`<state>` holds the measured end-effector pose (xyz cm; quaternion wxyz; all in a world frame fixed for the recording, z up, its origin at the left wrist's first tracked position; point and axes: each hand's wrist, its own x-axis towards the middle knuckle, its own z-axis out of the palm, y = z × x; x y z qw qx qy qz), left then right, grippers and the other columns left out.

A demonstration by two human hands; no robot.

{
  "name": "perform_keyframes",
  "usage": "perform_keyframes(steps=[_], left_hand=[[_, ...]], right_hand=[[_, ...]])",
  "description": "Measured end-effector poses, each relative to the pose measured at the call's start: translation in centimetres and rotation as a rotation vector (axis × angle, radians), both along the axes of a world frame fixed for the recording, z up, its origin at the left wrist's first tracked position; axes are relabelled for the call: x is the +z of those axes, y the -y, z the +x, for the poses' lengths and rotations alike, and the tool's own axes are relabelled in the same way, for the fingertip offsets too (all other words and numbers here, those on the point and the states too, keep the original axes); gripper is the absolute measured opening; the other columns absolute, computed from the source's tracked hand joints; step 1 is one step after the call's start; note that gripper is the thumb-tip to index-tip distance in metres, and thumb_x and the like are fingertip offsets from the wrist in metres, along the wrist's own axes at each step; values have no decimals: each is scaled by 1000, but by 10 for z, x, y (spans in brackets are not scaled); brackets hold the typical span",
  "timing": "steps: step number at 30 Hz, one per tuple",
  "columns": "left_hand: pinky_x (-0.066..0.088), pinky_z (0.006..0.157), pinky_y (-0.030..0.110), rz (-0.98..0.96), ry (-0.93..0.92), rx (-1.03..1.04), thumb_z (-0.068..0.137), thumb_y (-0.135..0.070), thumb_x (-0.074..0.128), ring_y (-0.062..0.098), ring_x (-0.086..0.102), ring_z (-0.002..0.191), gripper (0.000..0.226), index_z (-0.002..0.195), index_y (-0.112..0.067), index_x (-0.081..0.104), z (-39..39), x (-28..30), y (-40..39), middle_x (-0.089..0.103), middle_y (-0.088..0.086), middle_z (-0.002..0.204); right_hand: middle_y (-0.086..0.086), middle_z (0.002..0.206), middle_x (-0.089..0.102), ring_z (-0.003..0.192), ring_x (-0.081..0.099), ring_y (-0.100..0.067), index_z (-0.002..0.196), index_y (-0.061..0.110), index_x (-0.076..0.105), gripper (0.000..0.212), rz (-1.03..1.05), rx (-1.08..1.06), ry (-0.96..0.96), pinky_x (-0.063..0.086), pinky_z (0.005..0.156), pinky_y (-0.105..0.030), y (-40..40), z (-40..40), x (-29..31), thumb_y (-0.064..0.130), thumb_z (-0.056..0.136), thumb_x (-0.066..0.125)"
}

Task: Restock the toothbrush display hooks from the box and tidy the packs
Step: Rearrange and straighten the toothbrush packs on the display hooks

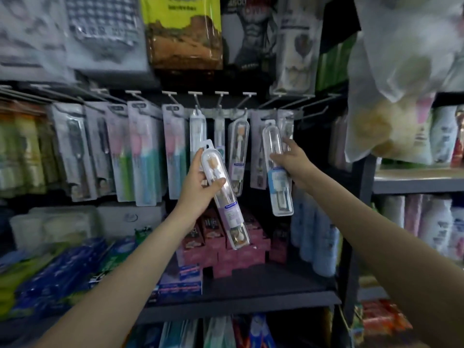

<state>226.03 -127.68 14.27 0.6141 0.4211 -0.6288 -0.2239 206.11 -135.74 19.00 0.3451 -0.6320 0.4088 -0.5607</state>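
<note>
- Left hand (198, 182) grips a tilted orange toothbrush pack (224, 194) below the hooks (221, 96).
- Right hand (292, 162) holds a blue toothbrush pack (277, 172), fingers curled behind it.

**Shop aisle: shelving and surroundings**

Dark metal shelving unit; its grey shelf board (251, 301) runs across the lower middle, with a dark upright post (356, 237) at its right end. On the board: pink cartons (238, 257), stacked, beside pale blue bottles (319, 244); blue and green toothpaste boxes (62, 270) to the left. Above, blurred hanging packets, including a yellow-green pouch (183, 31). Upper right, a translucent plastic bag (401, 91) hangs in front. A second shelf (416, 184) at right carries white and pink bottles (431, 222) below it. Lighting dim; the edges are blurred.
</note>
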Motion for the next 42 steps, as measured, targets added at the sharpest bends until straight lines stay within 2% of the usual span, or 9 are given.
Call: perform_keyframes(steps=[11,16,20,24,26,29,35,38,42], left_hand=[[43,66,17,23,26,68,87,-9,62,18,52,110,75,142,-40,21,7,2,31,49,4,134],[46,76,24,12,45,85,86,-10,63,18,52,115,75,140,-41,22,11,2,36,47,1,137],[46,76,22,16,52,76,86,-11,64,16,52,113,76,140,-42,22,11,8,34,48,0,134],[49,77,24,16,37,61,84,-10,66,19,57,108,73,135,-46,27,12,10,30,54,1,128],[52,80,28,22,-35,25,83,-10,66,17,60,104,73,135,-45,29,9,11,27,57,1,123],[55,68,22,44,-178,-37,84,-8,65,13,64,96,74,141,-38,28,1,17,25,63,0,110],[40,76,3,20,143,146,94,-9,51,7,54,103,50,140,-22,37,-2,25,22,56,0,123],[30,98,19,73,276,246,94,-7,48,16,42,127,38,130,-17,51,10,14,24,47,2,138],[28,100,21,111,241,267,93,-3,47,17,40,128,35,123,-16,58,18,-1,26,47,2,137]], right_hand=[[-13,133,51,115,55,-31,141,26,29,64,-165,48,-208,47,96,-50,30,22,15,9,88,60],[-5,150,32,134,36,-26,147,20,21,65,-298,-72,-441,34,102,-29,36,24,10,9,92,55],[-9,151,25,136,31,-28,149,24,12,75,-270,-129,-508,31,108,-38,37,28,3,14,91,58],[-11,136,40,119,47,-24,143,19,28,59,-342,-241,-287,40,101,-36,10,32,-14,19,91,57],[-1,119,53,101,56,-13,133,20,39,47,-332,24,-254,48,92,-33,-9,38,-28,23,91,58],[5,121,54,98,64,-17,137,30,32,62,-219,372,-359,52,91,-35,-24,45,-47,23,86,66],[-2,146,38,124,48,-21,144,27,24,70,-256,104,-106,46,98,-34,-12,36,-40,11,88,62],[0,150,31,133,38,-21,146,25,22,71,-206,13,-22,36,109,-45,-4,27,-24,14,89,62],[0,143,39,114,51,-18,145,26,23,69,-189,9,-67,46,98,-41,-4,29,-6,13,89,61]])
